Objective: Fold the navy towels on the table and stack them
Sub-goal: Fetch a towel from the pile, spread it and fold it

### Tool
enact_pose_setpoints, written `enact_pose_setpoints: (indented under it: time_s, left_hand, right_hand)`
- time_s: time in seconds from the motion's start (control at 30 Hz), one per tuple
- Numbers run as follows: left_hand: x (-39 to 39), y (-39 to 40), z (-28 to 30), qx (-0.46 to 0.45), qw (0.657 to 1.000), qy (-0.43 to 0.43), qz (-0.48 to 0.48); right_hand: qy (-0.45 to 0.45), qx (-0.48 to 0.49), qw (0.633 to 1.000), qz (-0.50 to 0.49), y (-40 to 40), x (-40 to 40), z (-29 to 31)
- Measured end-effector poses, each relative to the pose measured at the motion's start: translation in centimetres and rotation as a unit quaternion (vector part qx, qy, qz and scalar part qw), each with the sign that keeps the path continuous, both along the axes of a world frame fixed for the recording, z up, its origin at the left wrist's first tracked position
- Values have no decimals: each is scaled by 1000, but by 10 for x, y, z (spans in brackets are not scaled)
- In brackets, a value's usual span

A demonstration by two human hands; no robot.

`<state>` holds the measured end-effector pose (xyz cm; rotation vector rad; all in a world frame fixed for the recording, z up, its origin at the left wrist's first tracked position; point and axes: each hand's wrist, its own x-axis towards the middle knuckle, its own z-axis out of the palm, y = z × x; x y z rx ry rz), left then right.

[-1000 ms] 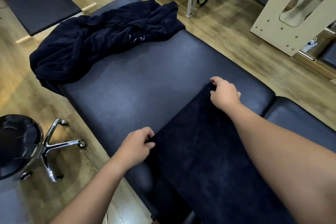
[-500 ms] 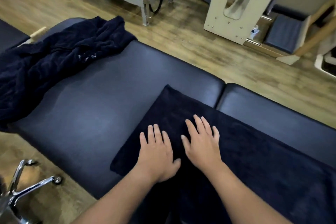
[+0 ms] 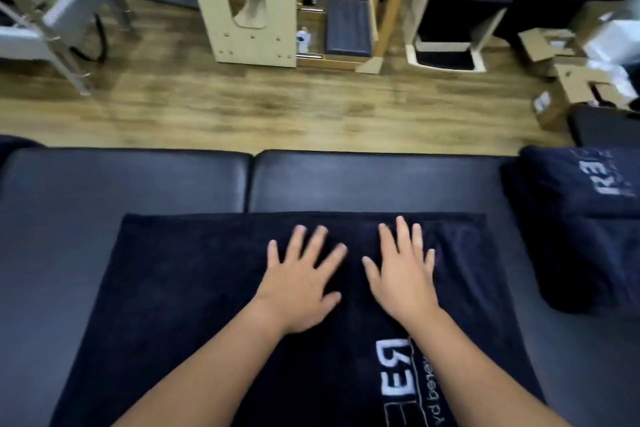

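a navy towel (image 3: 194,288) lies spread flat on the black padded table (image 3: 104,184), its far edge straight and parallel to the table's far side, with white embroidered lettering (image 3: 398,371) showing near the lower edge of the view between the forearms. the left hand (image 3: 301,281) rests palm down on the towel with its fingers straight and spread apart, gripping nothing. the right hand (image 3: 401,274) lies just beside it, also palm down on the cloth, fingers straight and held closer together, gripping nothing; the two hands sit near each other but do not touch. to the right, well apart from the hands, a stack of folded navy towels (image 3: 581,229) sits on the same table, white lettering on its top face. a seam (image 3: 252,180) divides the table's cushion into two sections beyond the towel. past the table is a wood floor (image 3: 277,107), with pale wooden equipment (image 3: 242,3) and cardboard boxes (image 3: 568,80) standing along the far side.
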<state>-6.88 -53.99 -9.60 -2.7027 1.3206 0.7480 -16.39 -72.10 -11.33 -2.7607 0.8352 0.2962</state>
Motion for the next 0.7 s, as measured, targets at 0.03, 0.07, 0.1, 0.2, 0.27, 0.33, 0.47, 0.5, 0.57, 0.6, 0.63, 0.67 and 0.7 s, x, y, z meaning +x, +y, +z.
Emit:
enact_pose_setpoints:
  time_s: [0.03,0.07,0.1,0.2,0.27,0.33,0.47,0.5,0.57,0.6,0.63,0.67,0.7]
  left_hand:
    - [-8,-15,-5,-19,996,10,-88]
    - [-15,-28,-10,-16,989,10,-146]
    - [-22,-43,-16,1,985,0,-174]
    - [-30,-85,-25,36,980,-47,-188]
    - [-31,-113,-25,23,965,-48,-257]
    - [-31,-140,-27,0,932,-35,-361]
    - [-39,-198,-31,7,916,-58,-397]
    - [-41,-210,-30,13,923,-69,-379]
    - [-45,-235,-29,30,933,-93,-345]
    - [-47,-248,-29,39,939,-103,-326]
    - [-48,-260,-28,48,946,-109,-301]
    - [-47,-272,-26,58,953,-112,-274]
    - [-47,-284,-24,71,957,-116,-257]
  right_hand:
    - [4,-3,1000,5,-4,-15,1]
    - [14,2,1000,-4,-6,-30,0]
    - [24,11,999,-27,-12,-47,-3]
    - [14,14,995,-100,-38,-83,-9]
    - [6,18,990,-139,-56,-99,-10]
    - [-11,25,987,-161,-65,-110,-10]
    - [-55,40,987,-149,-60,-148,-15]
    - [-58,32,987,-147,-56,-158,-17]
    - [-59,12,985,-161,-51,-178,-21]
    - [-60,3,983,-176,-50,-187,-22]
    - [-61,-6,979,-192,-50,-195,-23]
    - [-64,-16,976,-206,-49,-202,-23]
    - [-66,-28,972,-222,-48,-211,-24]
